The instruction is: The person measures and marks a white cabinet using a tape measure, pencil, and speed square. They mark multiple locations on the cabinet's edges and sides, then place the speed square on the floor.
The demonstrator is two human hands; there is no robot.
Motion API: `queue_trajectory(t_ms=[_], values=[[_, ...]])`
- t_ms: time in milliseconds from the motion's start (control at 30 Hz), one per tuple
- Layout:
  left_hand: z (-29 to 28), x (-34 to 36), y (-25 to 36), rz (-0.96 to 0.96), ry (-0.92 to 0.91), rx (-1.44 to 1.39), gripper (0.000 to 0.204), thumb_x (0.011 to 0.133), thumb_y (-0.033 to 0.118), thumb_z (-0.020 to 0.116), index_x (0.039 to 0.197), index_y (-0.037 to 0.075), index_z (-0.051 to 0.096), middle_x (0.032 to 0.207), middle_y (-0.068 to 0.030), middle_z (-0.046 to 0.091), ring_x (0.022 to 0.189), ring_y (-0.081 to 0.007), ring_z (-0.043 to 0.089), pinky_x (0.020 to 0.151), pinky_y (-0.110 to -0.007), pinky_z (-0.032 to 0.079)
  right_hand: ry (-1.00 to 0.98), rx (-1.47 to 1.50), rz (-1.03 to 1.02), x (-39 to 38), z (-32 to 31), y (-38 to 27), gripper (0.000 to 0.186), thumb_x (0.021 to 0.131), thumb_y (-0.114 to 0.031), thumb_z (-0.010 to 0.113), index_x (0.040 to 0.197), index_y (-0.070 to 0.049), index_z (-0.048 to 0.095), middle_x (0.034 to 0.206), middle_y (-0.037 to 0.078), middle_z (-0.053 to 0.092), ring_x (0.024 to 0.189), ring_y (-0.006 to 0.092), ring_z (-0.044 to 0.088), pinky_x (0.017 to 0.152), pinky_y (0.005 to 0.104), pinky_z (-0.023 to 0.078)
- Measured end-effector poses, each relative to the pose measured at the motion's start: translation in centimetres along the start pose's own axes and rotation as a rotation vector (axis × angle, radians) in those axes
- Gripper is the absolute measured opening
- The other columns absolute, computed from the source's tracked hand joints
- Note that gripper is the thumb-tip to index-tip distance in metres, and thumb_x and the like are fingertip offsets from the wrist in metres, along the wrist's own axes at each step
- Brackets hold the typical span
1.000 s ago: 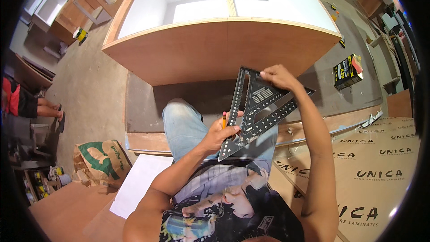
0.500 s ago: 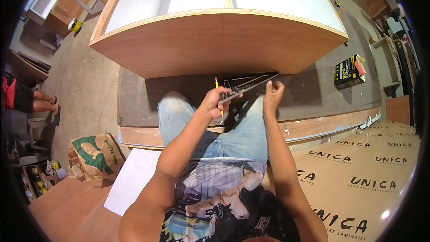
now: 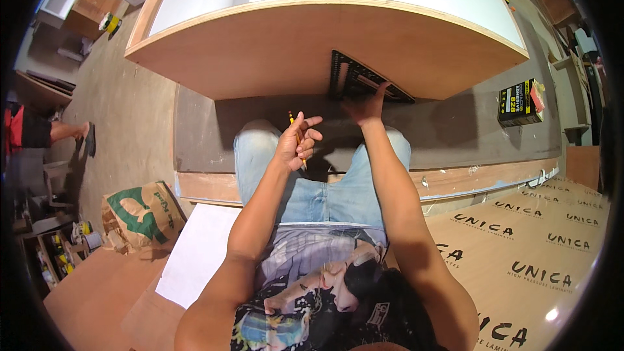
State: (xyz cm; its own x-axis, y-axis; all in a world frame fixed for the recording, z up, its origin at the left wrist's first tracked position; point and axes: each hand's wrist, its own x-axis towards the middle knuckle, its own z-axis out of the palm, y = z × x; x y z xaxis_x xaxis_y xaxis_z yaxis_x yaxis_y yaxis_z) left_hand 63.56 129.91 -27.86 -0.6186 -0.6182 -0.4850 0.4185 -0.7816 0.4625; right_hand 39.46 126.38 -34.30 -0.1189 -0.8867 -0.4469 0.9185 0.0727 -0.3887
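Note:
In my left hand (image 3: 294,145), a yellow pencil (image 3: 292,119) with a red end stands between the fingers, the other fingers half spread. My right hand (image 3: 368,107) grips a black triangular speed square (image 3: 337,73) at its lower part, thumb on top. The square rests against the front wooden panel of a cabinet (image 3: 260,58), low down by the dark board under it. One corner of the square points up the panel. My fingers hide part of its lower edge.
The cabinet has white inner compartments and stands on a dark board (image 3: 448,133). At the right is a black and yellow can (image 3: 520,105). Brown printed sheeting (image 3: 481,247) lies lower right, a paper bag (image 3: 144,214) and white sheet (image 3: 198,253) lower left. Another person's legs (image 3: 68,131) show far left.
My right hand has moved forward and left, setting the speed square against the cabinet panel. My left hand has let go of the square, drawn back left, and keeps the pencil.

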Motion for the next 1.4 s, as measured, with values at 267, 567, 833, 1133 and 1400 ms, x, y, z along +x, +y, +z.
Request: queue_trajectory(t_ms=[267, 567, 833, 1133, 1400], values=[[-3.4, 2.3, -1.6, 0.054, 0.015, -0.066, 0.042, 0.098, 0.039, 0.056, 0.117, 0.002, 0.06, 0.072, -0.0052, 0.066, 0.038, -0.0033, 0.035, 0.034, -0.019, 0.027, -0.04, 0.017, -0.04, 0.8, -0.3, 0.0, 0.111, 0.069, -0.091, 0.049, 0.148, -0.013, 0.036, 0.15, 0.015, 0.039, 0.138, 0.0397, 0.033, 0.111, 0.066, 0.018], [-3.3, 1.1, -2.0, 0.037, 0.153, 0.081, 0.041, 0.096, 0.037, 0.06, 0.118, 0.002, 0.059, 0.068, -0.0041, 0.062, 0.041, -0.004, 0.034, 0.037, -0.02, 0.027, -0.124, -0.044, -0.149, 1.8, -2.7, -1.4, 0.091, 0.076, -0.078, 0.059, 0.141, -0.015, 0.046, 0.14, 0.012, 0.05, 0.13, 0.0358, 0.044, 0.104, 0.0609, 0.032], [-5.0, 0.7, -2.0, 0.043, 0.204, 0.14, 0.046, 0.093, 0.042, 0.062, 0.12, 0.004, 0.059, 0.068, -0.0009, 0.06, 0.041, -0.0048, 0.033, 0.037, -0.02, 0.027, -0.002, -0.069, -0.272, 1.6, -1.7, -0.5, 0.091, 0.075, -0.079, 0.058, 0.138, -0.013, 0.051, 0.135, 0.012, 0.053, 0.128, 0.0341, 0.045, 0.105, 0.0556, 0.032], [-4.6, 0.9, -2.4, 0.068, 0.211, 0.131, 0.041, 0.094, 0.038, 0.063, 0.116, 0.004, 0.061, 0.066, -0.0019, 0.06, 0.04, -0.0039, 0.034, 0.037, -0.02, 0.026, -0.017, -0.067, -0.108, 1.9, -3.3, -1.7, 0.099, 0.066, -0.077, 0.069, 0.142, -0.018, 0.045, 0.14, 0.01, 0.049, 0.128, 0.0318, 0.044, 0.107, 0.0522, 0.031], [-4.8, 1.1, -2.5, 0.062, 0.231, 0.172, 0.042, 0.094, 0.04, 0.063, 0.116, 0.005, 0.062, 0.066, -0.001, 0.061, 0.041, -0.0044, 0.033, 0.037, -0.02, 0.026, 0.061, -0.04, -0.142, 1.4, -3.0, -1.8, 0.099, 0.063, -0.076, 0.071, 0.14, -0.018, 0.047, 0.139, 0.01, 0.048, 0.128, 0.031, 0.042, 0.103, 0.0523, 0.033]])
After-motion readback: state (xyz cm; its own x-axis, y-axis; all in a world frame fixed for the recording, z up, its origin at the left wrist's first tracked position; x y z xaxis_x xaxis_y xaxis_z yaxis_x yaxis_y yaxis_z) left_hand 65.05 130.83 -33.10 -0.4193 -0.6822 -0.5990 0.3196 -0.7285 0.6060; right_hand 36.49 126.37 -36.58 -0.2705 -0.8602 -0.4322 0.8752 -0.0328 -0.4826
